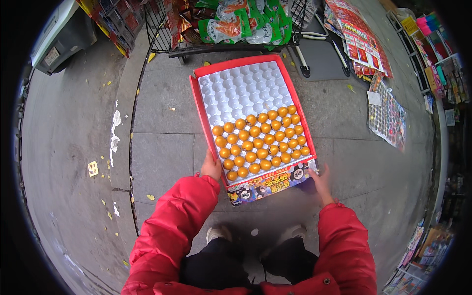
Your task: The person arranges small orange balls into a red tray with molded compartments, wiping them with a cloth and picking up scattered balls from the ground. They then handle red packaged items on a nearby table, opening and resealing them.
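Observation:
A shallow red cardboard display box (200, 107) is in front of me, above the pavement and turned slightly. Its white moulded plastic tray (243, 88) has bare cups in the far half and rows of gold egg-shaped balls (258, 143) in the near half. A printed front panel (273, 182) with cartoon figures and writing faces me. My left hand (211, 166) grips the near left side, its fingers partly hidden beneath. At the near right corner is my right hand (321, 183), slightly blurred, its thumb against the panel's edge and a finger spread away from the box.
A black wire rack (158, 27) with green snack packets (239, 25) stands ahead. Beside it are a grey folding platform (320, 59) and red printed sheets (363, 44). A packaged sheet (387, 114) lies rightward, near shelves (424, 48). A kerb (123, 147) runs left, near a grey bin (62, 40).

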A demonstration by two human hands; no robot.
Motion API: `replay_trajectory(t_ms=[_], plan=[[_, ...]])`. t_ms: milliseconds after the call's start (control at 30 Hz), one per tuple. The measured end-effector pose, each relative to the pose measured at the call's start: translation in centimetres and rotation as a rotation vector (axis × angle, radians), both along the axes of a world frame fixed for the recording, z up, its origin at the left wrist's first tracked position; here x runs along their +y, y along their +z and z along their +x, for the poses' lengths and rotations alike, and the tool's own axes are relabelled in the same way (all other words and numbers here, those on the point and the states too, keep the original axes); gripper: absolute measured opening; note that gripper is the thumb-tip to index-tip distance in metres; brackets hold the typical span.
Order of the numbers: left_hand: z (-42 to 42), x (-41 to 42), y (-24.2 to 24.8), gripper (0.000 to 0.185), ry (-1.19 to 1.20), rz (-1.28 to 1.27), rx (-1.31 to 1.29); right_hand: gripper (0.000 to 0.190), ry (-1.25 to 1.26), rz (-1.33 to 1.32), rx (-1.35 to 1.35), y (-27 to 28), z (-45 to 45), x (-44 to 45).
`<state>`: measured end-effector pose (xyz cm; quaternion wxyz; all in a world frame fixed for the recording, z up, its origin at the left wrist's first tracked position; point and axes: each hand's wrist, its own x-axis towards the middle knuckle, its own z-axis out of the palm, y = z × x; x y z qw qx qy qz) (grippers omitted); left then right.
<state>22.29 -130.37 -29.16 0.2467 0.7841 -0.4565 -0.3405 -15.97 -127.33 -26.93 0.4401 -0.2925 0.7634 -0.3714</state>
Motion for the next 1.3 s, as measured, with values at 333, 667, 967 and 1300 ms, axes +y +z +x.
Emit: replay_trajectory(t_ms=[333, 667, 967, 1300], plan=[[12.6, -8.8, 0.4, 0.027, -0.181, 0.119, -0.324, 0.045, 0.251, -0.033, 0.168, -2.1, 10.5, 0.2], [15.8, -8.7, -0.3, 0.029, -0.07, 0.154, -0.551, 0.046, 0.306, -0.061, 0.082, -3.7, 15.7, 2.9], [14.5, -7.5, -2.4, 0.028, 0.039, 0.139, -0.591, 0.036, 0.128, -0.193, 0.016, -1.2, 13.7, 0.1], [15.4, -8.4, -2.1, 0.041, 0.051, 0.029, -0.61, 0.044, 0.104, -0.224, -0.001, -5.0, 16.6, 1.8]])
